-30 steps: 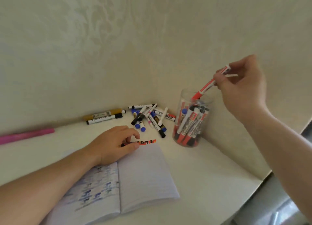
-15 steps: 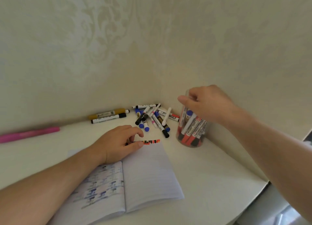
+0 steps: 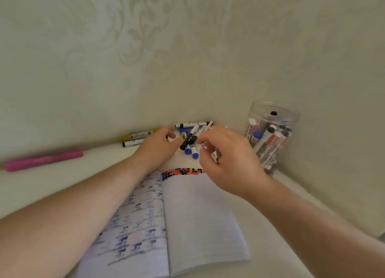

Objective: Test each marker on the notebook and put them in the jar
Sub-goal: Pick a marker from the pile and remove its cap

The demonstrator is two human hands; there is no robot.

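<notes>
Head cam is a bit smeared here, so take the finger details loosely. Both hands are at the marker pile [image 3: 190, 139] in the back corner of the table [image 3: 87, 186]. The right hand [image 3: 227, 159] hovers over the right side of the pile with its fingers curled down; something dark shows between the fingertips, but I honestly can't tell if it's pinching a marker or just touching the heap. The left hand [image 3: 157, 146] sits at the left edge of the pile, fingers bent toward it, and its grip is just as unclear, since the fingertips are hidden behind the knuckles.

The loose markers are mostly white-bodied with blue or black caps, lying crossed over each other against the wall. Just left of them, a gold marker [image 3: 137, 136] and a black-and-white marker [image 3: 133, 142] lie side by side.

The open notebook [image 3: 198, 215] lies right under both forearms, with a row of red, blue and black test dots [image 3: 182, 172] along the top of the right page and rows of scribbles on the left page.

The clear jar [image 3: 270, 136] stands upright to the right, near the wall, packed with markers.

Far left, well apart from everything, lies a pink marker [image 3: 43, 160].
</notes>
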